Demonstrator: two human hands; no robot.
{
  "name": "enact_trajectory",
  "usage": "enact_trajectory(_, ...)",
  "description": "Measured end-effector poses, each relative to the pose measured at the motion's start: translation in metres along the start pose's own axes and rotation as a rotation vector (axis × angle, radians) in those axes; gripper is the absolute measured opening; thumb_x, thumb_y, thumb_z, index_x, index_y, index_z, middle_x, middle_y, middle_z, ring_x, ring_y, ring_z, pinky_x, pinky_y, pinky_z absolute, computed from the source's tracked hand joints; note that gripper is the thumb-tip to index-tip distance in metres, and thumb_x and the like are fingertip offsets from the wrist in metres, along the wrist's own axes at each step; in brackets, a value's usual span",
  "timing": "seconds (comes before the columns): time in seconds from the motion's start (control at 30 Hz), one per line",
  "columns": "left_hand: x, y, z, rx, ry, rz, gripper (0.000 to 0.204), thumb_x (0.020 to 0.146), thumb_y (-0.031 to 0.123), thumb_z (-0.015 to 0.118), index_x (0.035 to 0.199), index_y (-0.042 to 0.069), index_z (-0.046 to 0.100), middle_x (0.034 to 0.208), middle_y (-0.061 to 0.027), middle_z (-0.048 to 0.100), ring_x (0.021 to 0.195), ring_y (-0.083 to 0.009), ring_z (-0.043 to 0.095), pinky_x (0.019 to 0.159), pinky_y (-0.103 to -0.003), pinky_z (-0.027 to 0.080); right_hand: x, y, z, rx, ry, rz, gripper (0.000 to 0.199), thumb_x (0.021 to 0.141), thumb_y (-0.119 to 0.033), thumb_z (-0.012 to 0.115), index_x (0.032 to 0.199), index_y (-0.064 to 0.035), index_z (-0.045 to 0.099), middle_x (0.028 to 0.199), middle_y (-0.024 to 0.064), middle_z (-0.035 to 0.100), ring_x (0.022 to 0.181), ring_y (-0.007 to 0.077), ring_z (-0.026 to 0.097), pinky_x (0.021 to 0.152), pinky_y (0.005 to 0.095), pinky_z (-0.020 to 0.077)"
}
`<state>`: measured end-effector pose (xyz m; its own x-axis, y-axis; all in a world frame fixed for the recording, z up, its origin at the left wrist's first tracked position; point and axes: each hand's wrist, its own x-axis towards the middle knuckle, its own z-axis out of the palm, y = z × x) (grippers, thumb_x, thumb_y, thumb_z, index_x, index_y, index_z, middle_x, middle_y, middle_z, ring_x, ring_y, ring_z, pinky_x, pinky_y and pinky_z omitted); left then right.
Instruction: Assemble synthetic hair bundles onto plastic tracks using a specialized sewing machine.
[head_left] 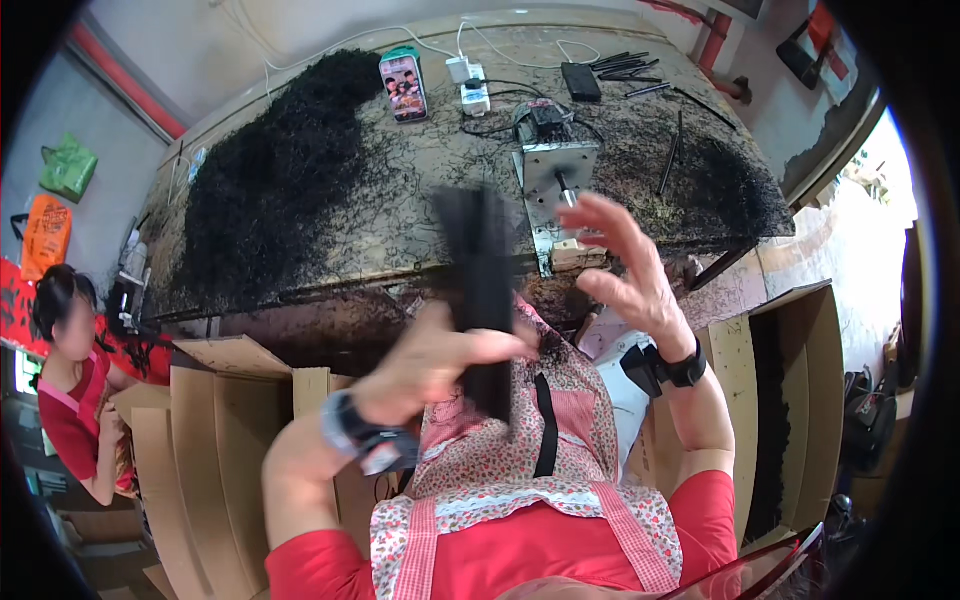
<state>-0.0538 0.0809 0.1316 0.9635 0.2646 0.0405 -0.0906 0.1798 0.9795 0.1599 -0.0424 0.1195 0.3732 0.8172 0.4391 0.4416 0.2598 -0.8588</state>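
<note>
My left hand point(425, 358) grips a long black bundle point(480, 250), upright in front of my apron. The bundle is smeared by motion; it looks like many thin strips or rods held together, but I cannot tell exactly. My right hand point(632, 275) is raised with fingers spread and nothing in it, just in front of a small motor machine point(548, 122). The machine's metal plate point(540, 165) faces me, with a short shaft point(567, 190) sticking out close to my right fingertips.
Black shavings point(270, 180) heap over the left of the worktable point(430, 160). Behind stand a propped phone point(404, 88), a power strip point(475, 95), a black box point(580, 82) and black rods point(625, 67). Cardboard boxes point(205, 430) flank me; a person point(75, 390) sits far left.
</note>
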Motion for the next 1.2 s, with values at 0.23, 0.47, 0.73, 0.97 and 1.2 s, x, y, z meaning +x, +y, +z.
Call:
enact_trajectory(0.23,0.041,-0.088,0.083,-0.670,-0.335,-0.499,0.045,0.076,0.014,0.074,0.114,0.001,0.054,0.090,-0.0095,0.064,0.082,-0.0199,0.065,0.078,-0.032,0.055,-0.010,0.002,-0.048,0.162,-0.414,0.201,0.052,0.084,-0.038,0.065,0.120,-0.0013,0.060,0.107,0.0145,0.068,0.103,0.0248,0.064,0.090,0.0376,0.0482)
enact_trajectory(0.47,0.039,-0.115,0.074,-0.772,-0.297,-0.579,0.047,0.079,0.018,0.074,0.116,0.000,0.052,0.097,-0.0114,0.063,0.087,-0.0238,0.066,0.082,-0.039,0.056,-0.049,0.022,-0.018,0.317,-0.413,0.431,0.036,0.082,-0.022,0.067,0.109,0.0011,0.065,0.095,0.0106,0.069,0.090,0.0174,0.065,0.083,0.0323,0.0507)
enact_trajectory(0.73,0.049,-0.131,0.078,-0.683,-0.095,-0.573,0.043,0.080,0.020,0.073,0.114,0.000,0.054,0.096,-0.0083,0.064,0.085,-0.0187,0.066,0.082,-0.033,0.055,-0.040,0.041,-0.003,-0.274,-0.205,0.574,0.024,0.085,-0.018,0.064,0.100,0.0003,0.067,0.088,0.0099,0.070,0.083,0.0203,0.066,0.079,0.0333,0.0520)
enact_trajectory(0.97,0.061,-0.126,0.072,-0.605,0.062,-0.534,0.026,0.081,0.013,0.070,0.102,0.000,0.063,0.092,-0.0068,0.067,0.081,-0.0146,0.065,0.078,-0.028,0.053,-0.068,0.052,0.015,0.010,0.364,0.377,0.037,0.089,-0.016,0.059,0.123,-0.0011,0.053,0.104,0.0234,0.065,0.094,0.0277,0.066,0.080,0.0330,0.0507)
enact_trajectory(1.2,0.076,-0.106,0.049,-0.342,0.380,-0.304,0.019,0.079,0.008,0.072,0.096,0.000,0.066,0.090,-0.0069,0.068,0.081,-0.0135,0.064,0.075,-0.027,0.052,-0.113,0.045,0.043,0.114,0.147,0.709,0.038,0.092,-0.014,0.054,0.128,-0.0011,0.047,0.101,0.0255,0.062,0.096,0.0326,0.065,0.080,0.0366,0.0502)
